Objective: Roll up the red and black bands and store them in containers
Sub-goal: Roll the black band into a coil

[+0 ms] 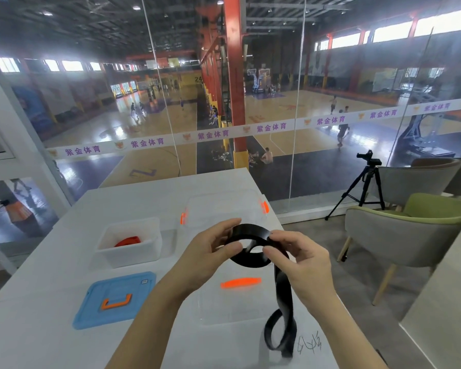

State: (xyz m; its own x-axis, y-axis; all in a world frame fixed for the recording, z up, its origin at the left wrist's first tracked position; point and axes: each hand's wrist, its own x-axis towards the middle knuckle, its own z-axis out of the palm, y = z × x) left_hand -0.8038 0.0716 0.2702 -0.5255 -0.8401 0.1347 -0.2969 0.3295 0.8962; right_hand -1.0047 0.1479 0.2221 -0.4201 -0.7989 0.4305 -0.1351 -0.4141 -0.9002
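**Q:** so where's everything compared to the clear box [224,206]?

**A:** Left of it is a white tub [152,249] with the red band [128,241] lying inside. Right in front of the box, both forearms are raised. The left hand [208,258] has its thumb and curled fingers pinching the left side of the black band [253,235]. The right hand [304,262] pinches the right side, and the loose tail hangs down below it.
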